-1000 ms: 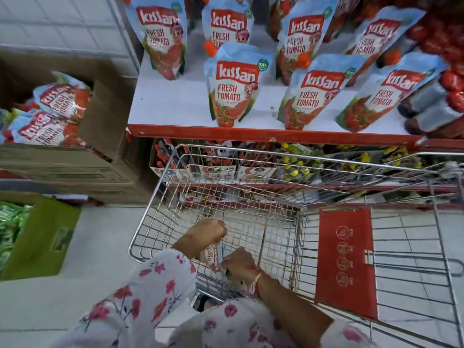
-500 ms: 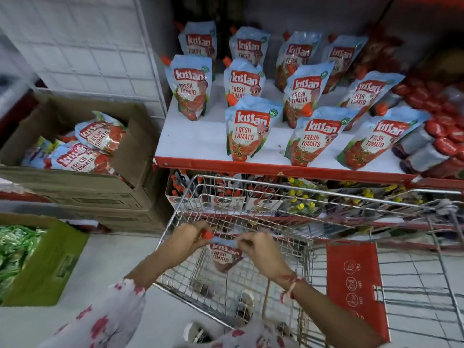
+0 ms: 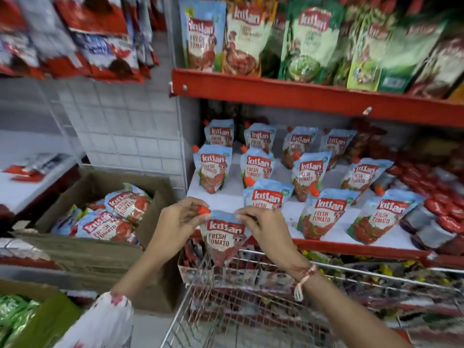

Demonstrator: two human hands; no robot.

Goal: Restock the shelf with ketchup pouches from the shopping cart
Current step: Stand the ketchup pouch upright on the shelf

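I hold one blue-and-red ketchup pouch [image 3: 223, 241] upright by its top corners, over the front edge of the shopping cart [image 3: 376, 272] and just in front of the shelf. My left hand [image 3: 175, 222] pinches the corner with the orange cap; my right hand [image 3: 266, 228] pinches the other corner. The white shelf with a red lip [image 3: 351, 247] carries several standing ketchup pouches [image 3: 324, 217] in rows, with a bare patch at its front left [image 3: 216, 199], right behind the held pouch.
An open cardboard box [image 3: 82, 249] with more ketchup pouches stands left of the cart. A green box [image 3: 47, 320] sits at the bottom left. An upper red shelf [image 3: 301, 95] with other pouches overhangs. Red-capped bottles [image 3: 444, 209] lie at the right.
Both hands lifted the pouch out of the cart basket up to shelf height. My view tilted upward, bringing the upper shelf into sight.
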